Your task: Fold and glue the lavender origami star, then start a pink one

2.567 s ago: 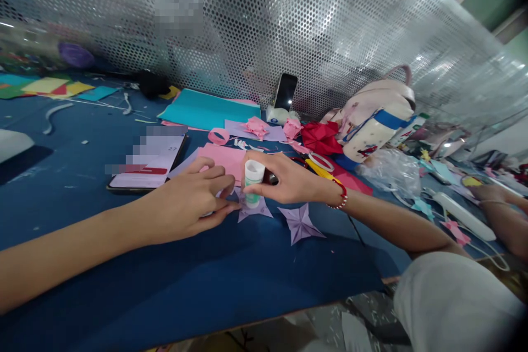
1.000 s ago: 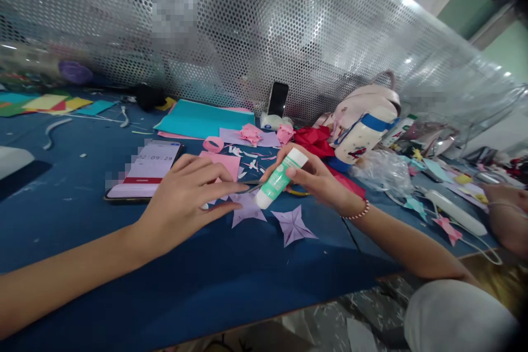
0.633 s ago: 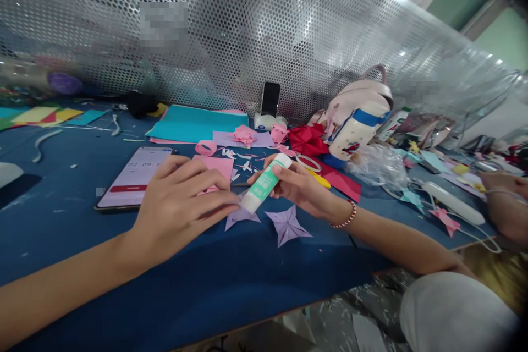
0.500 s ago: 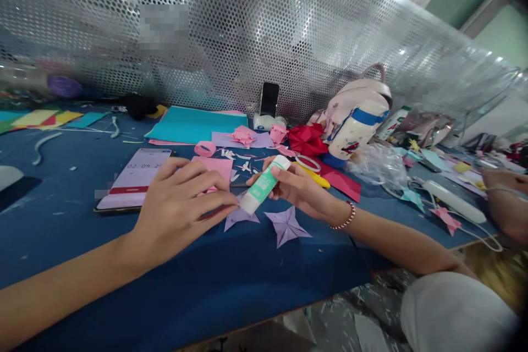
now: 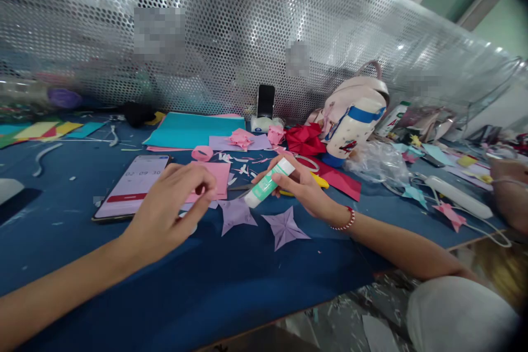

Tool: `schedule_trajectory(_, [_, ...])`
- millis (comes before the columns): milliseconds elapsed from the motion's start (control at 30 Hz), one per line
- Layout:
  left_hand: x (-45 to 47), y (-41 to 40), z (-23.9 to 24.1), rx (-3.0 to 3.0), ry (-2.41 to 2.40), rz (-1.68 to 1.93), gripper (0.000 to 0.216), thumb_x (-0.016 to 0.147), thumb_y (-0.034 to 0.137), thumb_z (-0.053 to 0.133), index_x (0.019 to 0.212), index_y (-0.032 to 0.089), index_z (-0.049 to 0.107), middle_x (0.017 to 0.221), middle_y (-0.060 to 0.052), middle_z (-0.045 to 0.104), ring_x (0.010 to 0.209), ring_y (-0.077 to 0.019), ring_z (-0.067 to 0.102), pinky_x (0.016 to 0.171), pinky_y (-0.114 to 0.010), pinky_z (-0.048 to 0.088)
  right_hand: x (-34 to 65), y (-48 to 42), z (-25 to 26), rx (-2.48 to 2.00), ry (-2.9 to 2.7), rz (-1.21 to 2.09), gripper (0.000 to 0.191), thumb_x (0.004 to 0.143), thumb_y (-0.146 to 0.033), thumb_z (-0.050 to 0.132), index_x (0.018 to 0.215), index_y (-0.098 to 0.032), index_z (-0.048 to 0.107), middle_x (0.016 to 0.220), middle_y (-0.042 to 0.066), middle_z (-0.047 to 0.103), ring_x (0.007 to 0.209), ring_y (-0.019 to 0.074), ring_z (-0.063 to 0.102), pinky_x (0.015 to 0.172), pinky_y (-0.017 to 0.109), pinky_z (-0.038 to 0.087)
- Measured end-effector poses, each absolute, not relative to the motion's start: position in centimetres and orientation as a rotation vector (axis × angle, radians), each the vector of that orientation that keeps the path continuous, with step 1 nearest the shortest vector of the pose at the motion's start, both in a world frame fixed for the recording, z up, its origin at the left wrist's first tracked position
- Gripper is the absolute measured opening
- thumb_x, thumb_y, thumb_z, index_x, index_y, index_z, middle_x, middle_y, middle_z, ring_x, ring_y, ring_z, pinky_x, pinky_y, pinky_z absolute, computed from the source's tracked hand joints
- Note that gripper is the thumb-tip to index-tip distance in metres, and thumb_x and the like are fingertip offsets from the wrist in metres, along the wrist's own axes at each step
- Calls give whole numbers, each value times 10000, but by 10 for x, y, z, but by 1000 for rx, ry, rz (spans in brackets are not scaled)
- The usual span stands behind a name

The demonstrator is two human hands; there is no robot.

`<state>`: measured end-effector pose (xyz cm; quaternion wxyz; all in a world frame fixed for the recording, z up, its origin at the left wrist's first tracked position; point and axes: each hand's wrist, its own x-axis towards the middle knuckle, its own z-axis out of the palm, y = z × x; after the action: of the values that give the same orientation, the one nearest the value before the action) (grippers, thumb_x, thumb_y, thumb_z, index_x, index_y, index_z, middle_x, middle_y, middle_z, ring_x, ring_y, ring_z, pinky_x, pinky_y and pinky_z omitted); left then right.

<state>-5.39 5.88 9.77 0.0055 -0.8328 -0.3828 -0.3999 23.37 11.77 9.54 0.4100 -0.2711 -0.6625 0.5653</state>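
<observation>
My right hand [image 5: 295, 184] grips a white and green glue stick [image 5: 266, 187], tilted with its lower end toward the left. Close to that end lies a purple folded paper star [image 5: 236, 215], and a second purple star [image 5: 285, 228] is beside it on the blue table. My left hand [image 5: 177, 203] is apart from the glue stick, its fingers curled in front of pink paper sheets [image 5: 220, 176]. A small whitish bit shows beside the left thumb; I cannot tell what it is. Yellow-handled scissors [image 5: 319, 180] lie partly hidden behind my right hand.
A phone showing a timer [image 5: 132, 187] lies at left. Behind are turquoise paper [image 5: 196, 129], pink folded pieces [image 5: 241, 139], red folded paper [image 5: 305, 140], a white-blue bottle [image 5: 355, 129] and a backpack [image 5: 350, 91]. Another person's arm [image 5: 509, 187] is at far right.
My left hand has drawn away from the lower end of the glue stick, moving left, and its fingers have curled in. The right hand still holds the stick, nearly in place.
</observation>
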Motion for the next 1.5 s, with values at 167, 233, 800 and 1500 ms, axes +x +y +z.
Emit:
schedule_trajectory(167, [-76, 79, 121, -2589, -1431, -1281, 348, 1138, 436, 451, 885, 245, 595, 831, 30, 665, 753, -145, 591, 719, -313, 436, 235, 123, 93, -695, -1668, 1418, 464, 936, -601, 858, 1056, -262, 567, 1003, 52, 816, 755, 158, 631, 709, 314, 561])
schedule_trajectory(233, [-85, 90, 130, -2561, -1535, -1286, 297, 1066, 500, 565, 973, 255, 704, 927, 19, 765, 820, -159, 662, 763, -314, 475, 236, 125, 92, -705, -1671, 1406, 466, 936, -613, 854, 1053, -267, 564, 1011, 54, 813, 759, 166, 627, 710, 330, 563])
schedule_trajectory(800, [-92, 155, 139, -2549, -1712, -1068, 356, 909, 608, 741, 852, 270, 835, 965, 6, 818, 842, -175, 653, 780, -325, 459, 241, 135, 89, -728, -1656, 1393, 510, 876, -626, 902, 1029, -268, 572, 1000, 50, 816, 772, 166, 645, 701, 311, 573])
schedule_trajectory(1500, [-105, 233, 114, -2742, -1193, -276, 382, 1065, 424, 735, 1353, 177, 693, 1388, -112, 709, 1243, -287, 710, 1076, -539, 616, 242, 138, 87, -725, -1724, 1315, 520, 914, -690, 831, 1028, -282, 529, 1048, 71, 830, 862, 217, 735, 723, 356, 592])
